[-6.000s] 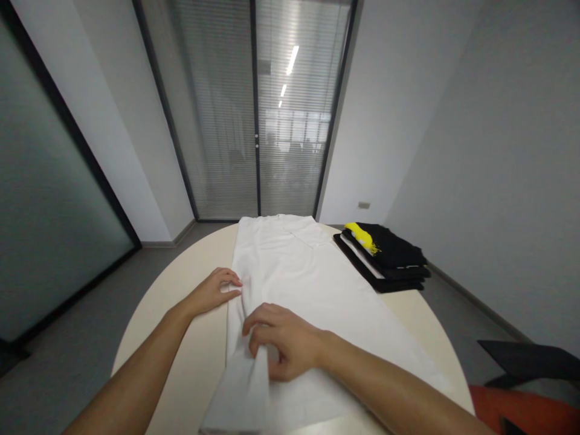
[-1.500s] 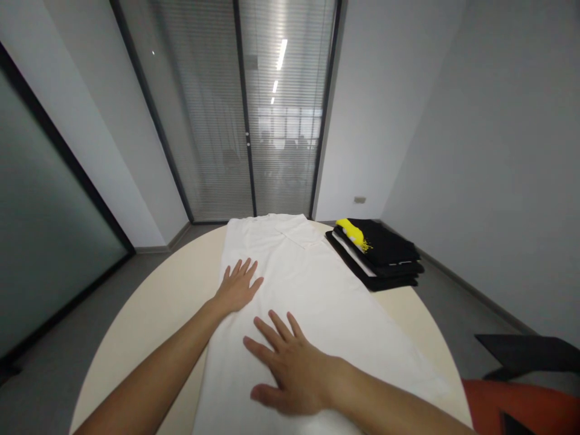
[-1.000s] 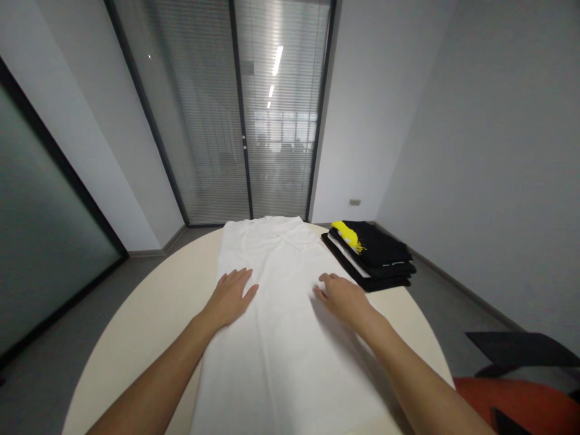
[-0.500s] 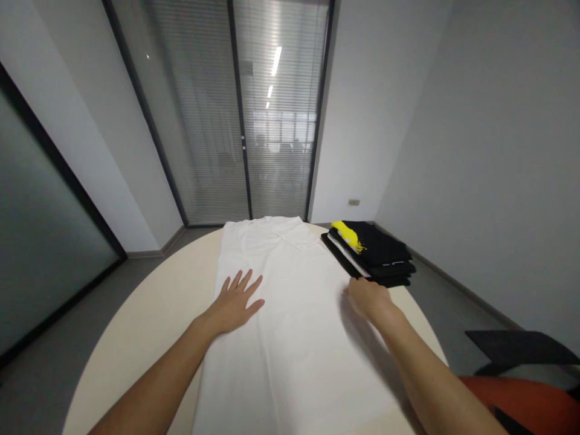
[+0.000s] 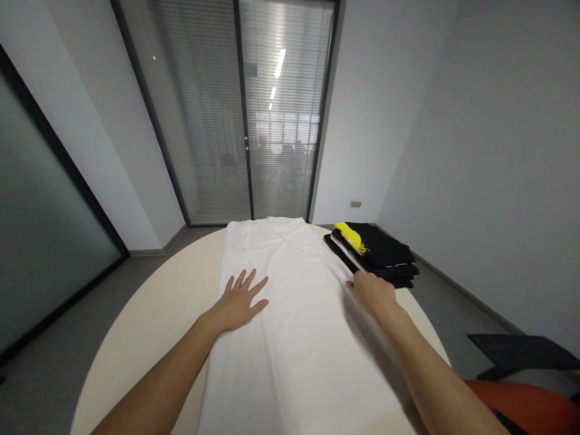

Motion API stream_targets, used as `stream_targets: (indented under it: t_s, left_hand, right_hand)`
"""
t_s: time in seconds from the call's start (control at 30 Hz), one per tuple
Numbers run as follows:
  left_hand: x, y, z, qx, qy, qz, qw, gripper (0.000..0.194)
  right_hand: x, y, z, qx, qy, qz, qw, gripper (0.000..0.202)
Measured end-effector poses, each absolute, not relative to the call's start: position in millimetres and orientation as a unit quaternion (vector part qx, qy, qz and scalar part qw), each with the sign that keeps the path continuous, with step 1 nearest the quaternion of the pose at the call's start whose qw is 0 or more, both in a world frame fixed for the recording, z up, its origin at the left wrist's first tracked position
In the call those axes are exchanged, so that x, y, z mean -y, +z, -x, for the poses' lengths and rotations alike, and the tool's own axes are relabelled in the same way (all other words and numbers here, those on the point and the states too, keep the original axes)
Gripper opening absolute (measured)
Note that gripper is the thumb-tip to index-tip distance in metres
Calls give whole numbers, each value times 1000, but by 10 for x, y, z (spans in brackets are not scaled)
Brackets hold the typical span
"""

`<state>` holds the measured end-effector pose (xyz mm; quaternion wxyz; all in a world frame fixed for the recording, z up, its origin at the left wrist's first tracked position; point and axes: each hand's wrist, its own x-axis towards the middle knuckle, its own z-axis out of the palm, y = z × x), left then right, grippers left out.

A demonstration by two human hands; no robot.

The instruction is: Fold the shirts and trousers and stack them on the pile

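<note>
A white T-shirt [image 5: 299, 338] lies spread lengthwise on the table, its left edge running straight and a sleeve corner folded over near the far right. My left hand [image 5: 240, 305] rests flat on its left part, fingers spread. At the shirt's right edge, my right hand [image 5: 374, 293] is closed, thumb and fingers pinching the fabric; the fingertips are partly hidden. A shadow falls on the cloth below that hand. Just beyond the right hand sits a stack of folded dark clothes [image 5: 385, 244] with a yellow print on top and a white layer within.
The round cream table [image 5: 149, 320] carries the shirt and the stack. An orange chair [image 5: 521, 408] with a black armrest [image 5: 521, 351] stands close at the right. Behind the table are a glass partition with blinds [image 5: 212, 151] and a grey wall [image 5: 489, 181].
My right hand has shifted slightly along the shirt's right edge, its thumb now showing more. The left hand stays flat in place. The whole view has moved a little.
</note>
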<state>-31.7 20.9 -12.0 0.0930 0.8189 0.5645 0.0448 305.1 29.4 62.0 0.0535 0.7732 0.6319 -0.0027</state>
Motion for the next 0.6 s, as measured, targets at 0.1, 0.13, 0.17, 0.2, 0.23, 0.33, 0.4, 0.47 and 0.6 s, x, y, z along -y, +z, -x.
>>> stream_targets:
  t_s: [0.1, 0.13, 0.17, 0.2, 0.23, 0.33, 0.4, 0.47, 0.6]
  left_hand:
    - [-215, -129, 325, -562, 50, -820, 96, 70]
    - [-218, -133, 329, -560, 51, -821, 96, 69]
    - [-221, -137, 332, -559, 51, -822, 97, 68]
    - [-225, -141, 336, -558, 51, -822, 98, 68]
    - [-227, -146, 339, -558, 49, -823, 99, 68]
    - [-232, -157, 342, -558, 44, -823, 96, 69]
    - [-231, -159, 337, -562, 42, -821, 89, 72]
    - [-226, -155, 330, -565, 38, -820, 82, 77]
    - [-218, -140, 320, -564, 36, -821, 82, 79]
  right_hand:
    - [-335, 574, -3047, -631, 4, -775, 27, 33]
    - [-350, 552, -3047, -631, 5, -775, 19, 33]
    - [-364, 529, -3048, -632, 3, -775, 16, 33]
    - [-377, 507, -3049, -632, 0, -775, 18, 32]
    - [-387, 488, -3050, -634, -4, -773, 24, 31]
    - [-396, 467, -3046, -639, 1, -768, 34, 29]
    - [-383, 489, -3029, -641, 17, -767, 24, 28]
    - [-360, 530, -2995, -644, 36, -764, 10, 28]
    - [-317, 612, -2882, -675, 32, -738, 2, 27]
